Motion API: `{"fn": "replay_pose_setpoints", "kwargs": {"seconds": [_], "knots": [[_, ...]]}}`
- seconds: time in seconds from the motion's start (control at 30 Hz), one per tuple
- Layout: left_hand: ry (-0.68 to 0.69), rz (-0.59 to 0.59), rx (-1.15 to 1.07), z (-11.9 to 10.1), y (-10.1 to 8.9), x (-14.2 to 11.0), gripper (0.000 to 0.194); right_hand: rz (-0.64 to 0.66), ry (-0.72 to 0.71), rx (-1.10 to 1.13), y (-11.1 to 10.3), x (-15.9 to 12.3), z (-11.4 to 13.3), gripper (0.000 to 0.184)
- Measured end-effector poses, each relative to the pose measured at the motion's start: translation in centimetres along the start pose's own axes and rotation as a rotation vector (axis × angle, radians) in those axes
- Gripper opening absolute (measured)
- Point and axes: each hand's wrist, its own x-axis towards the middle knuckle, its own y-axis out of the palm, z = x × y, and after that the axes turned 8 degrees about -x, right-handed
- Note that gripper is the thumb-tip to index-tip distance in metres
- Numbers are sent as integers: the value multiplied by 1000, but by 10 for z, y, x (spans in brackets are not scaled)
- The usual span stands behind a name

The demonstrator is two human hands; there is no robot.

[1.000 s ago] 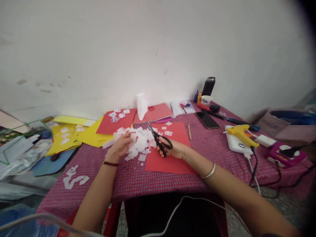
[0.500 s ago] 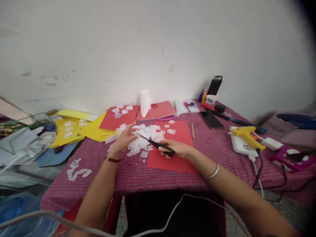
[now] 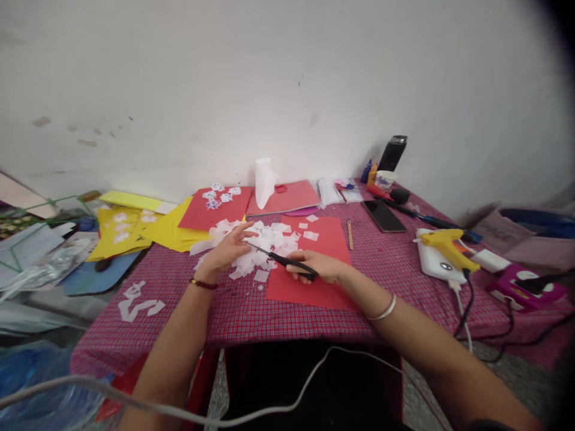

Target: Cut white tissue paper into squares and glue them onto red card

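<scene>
My right hand (image 3: 309,265) is wrapped round the black handles of the scissors (image 3: 287,261). Their blades look closed, and the tips reach left to the fingers of my left hand (image 3: 231,245). That hand is bent over a heap of white paper scraps (image 3: 274,240), index finger stretched out, thumb and other fingers around a piece of white paper whose outline blends into the heap. Under my right hand lies a red sheet (image 3: 300,292), with several small white squares (image 3: 311,236) on its upper part.
Behind stand a white paper roll (image 3: 265,182) and a red card with paper flowers (image 3: 218,209). Yellow sheets (image 3: 173,230) lie left. To the right are a wooden stick (image 3: 350,234), a phone (image 3: 384,216), a yellow glue gun (image 3: 449,245) and cables. Cut paper strips (image 3: 139,308) lie front left.
The scissors have swung from pointing up and open to pointing left with blades together, their tips now at my left fingers. My left index finger has stretched out. The view has shifted slightly.
</scene>
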Motion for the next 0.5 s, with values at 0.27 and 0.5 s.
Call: {"fn": "replay_pose_setpoints", "kwargs": {"seconds": [0.27,0.5], "knots": [[-30,-2,16,1,-1,0,68,1,-4,34,2,2,-3,45],[-59,-107,-83,5,-4,5,64,-87,-49,188,0,9,-12,47]]}}
